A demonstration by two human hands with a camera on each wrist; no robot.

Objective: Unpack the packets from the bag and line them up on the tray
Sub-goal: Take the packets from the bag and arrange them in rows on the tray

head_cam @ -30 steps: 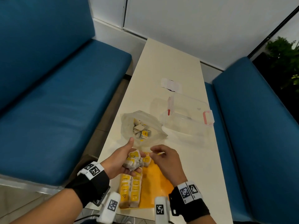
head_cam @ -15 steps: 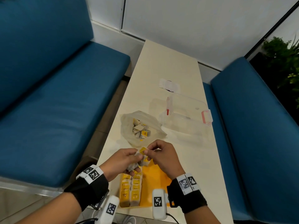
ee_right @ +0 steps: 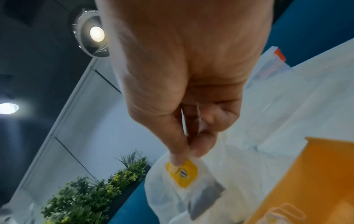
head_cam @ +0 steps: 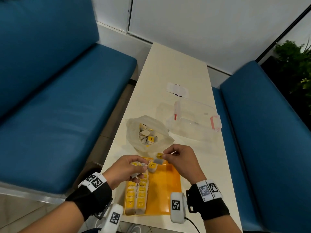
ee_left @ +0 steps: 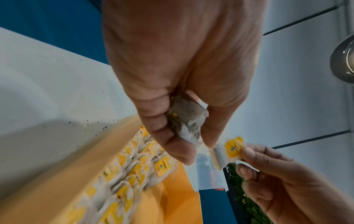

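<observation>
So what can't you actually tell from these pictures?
- How many packets the left hand holds: its curled fingers cover the bunch in the head and left wrist views.
- How many packets remain in the bag: the heap is small and half hidden by the plastic, head view.
- The print on the packet pinched by the right hand: blurred in both wrist views.
- The tray's near edge: wrist cameras cover it, head view.

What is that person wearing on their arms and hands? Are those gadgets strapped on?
The hands are bare. Each wrist has a black band topped by a white cuff printed with black square code patterns. Under each wrist hangs a white box with the same kind of code mark; a black cable leaves the right one.
</observation>
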